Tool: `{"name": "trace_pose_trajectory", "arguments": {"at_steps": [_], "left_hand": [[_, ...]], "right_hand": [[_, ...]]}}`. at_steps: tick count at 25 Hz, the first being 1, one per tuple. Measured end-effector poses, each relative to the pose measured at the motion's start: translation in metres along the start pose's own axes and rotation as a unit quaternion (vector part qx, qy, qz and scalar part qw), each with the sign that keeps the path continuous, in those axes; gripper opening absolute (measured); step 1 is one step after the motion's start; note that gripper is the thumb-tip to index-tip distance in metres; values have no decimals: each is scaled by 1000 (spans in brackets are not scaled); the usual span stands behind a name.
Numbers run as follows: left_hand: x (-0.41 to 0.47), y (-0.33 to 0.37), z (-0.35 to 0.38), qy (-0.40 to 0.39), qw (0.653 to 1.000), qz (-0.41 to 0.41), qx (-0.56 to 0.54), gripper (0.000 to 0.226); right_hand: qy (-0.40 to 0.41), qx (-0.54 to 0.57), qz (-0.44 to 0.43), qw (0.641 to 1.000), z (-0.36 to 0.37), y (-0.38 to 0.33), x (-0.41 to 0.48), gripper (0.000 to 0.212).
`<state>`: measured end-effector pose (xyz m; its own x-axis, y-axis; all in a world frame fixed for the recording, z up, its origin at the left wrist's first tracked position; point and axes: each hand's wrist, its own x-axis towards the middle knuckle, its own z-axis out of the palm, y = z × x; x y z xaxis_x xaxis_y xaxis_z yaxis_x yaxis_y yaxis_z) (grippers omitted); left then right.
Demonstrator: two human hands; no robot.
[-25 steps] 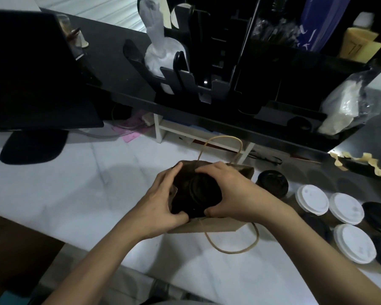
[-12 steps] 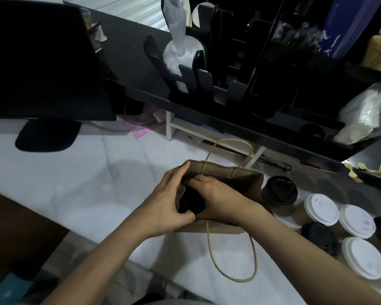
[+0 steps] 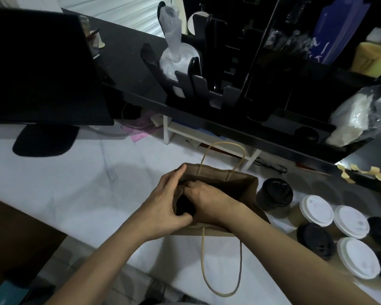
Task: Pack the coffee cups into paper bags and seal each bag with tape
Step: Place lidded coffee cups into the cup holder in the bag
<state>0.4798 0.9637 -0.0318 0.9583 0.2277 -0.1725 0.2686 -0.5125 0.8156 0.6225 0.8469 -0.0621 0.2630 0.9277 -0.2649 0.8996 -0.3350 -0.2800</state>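
A brown paper bag (image 3: 246, 188) with twine handles stands open on the white counter. My left hand (image 3: 165, 201) pinches the left rim of its mouth, thumb inside. My right hand (image 3: 209, 199) reaches down into the bag with its fingers curled over a dark-lidded coffee cup (image 3: 184, 209), mostly hidden by the hands and bag wall. Right of the bag stands a black-lidded cup (image 3: 275, 192), then several more cups with white lids (image 3: 316, 210) and black lids (image 3: 315, 239). Torn tan tape strips (image 3: 365, 175) hang along a dark edge at far right.
A black organizer (image 3: 229, 95) with lids, plastic bags and sleeves sits on a raised shelf behind the bag. A dark monitor (image 3: 42, 69) on its stand fills the left. A low white rack (image 3: 207, 142) stands under the shelf. The counter's near edge runs diagonally at lower left.
My right hand has sunk from the bag's mouth deep inside it with the dark-lidded cup. My left hand stays on the bag's rim. The view shifted slightly.
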Motion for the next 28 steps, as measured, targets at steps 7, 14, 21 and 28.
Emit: {"name": "trace_pose_trajectory", "arguments": {"at_steps": [7,14,21,28], "left_hand": [[-2,0,2,4,1000,-5,-5,106],[1,1,6,11,1000,-13,-15,104],[8,0,11,10,1000,2,1,106],[14,2,15,6,1000,5,8,106]], "right_hand": [[10,81,16,997,-10,7,-20,79],[88,96,56,990,-31,3,-52,46],[169,134,136,967,-52,16,-98,34],[293,186,213,914,-54,41,-135,20]]}}
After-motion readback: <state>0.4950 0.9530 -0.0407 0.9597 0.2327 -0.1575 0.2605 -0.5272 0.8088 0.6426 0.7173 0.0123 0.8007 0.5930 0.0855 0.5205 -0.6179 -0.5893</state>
